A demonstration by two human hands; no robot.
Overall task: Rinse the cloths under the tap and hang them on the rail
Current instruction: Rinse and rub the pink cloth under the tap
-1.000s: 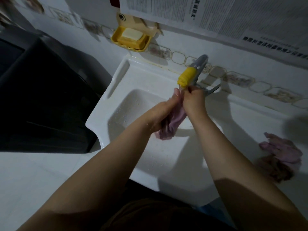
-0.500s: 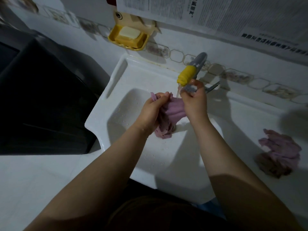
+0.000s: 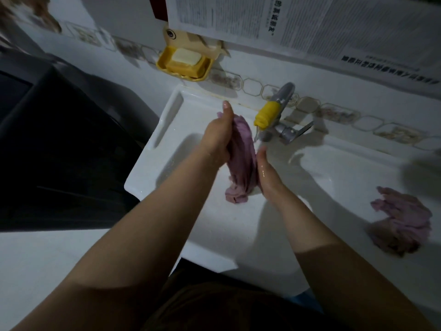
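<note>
A wet purple cloth (image 3: 241,158) hangs bunched over the white sink (image 3: 167,120), just left of the tap (image 3: 274,111) with its yellow spout tip. My left hand (image 3: 218,137) grips the cloth's upper end, thumb raised. My right hand (image 3: 265,173) presses flat against the cloth's right side, fingers toward the spout. A thin stream of water falls from the spout onto my right fingers. A second purple cloth (image 3: 403,220) lies crumpled on the counter at the right. No rail is in view.
A yellow soap dish (image 3: 183,64) with a bar of soap is fixed to the wall above the sink. Printed paper sheets (image 3: 310,25) cover the wall. A dark appliance (image 3: 59,144) stands left of the sink. A white counter (image 3: 346,177) runs to the right.
Both hands and the cloth have shifted left, off the spout. My left hand moved up along the cloth, my right hand slid down it, pressing it between them.
</note>
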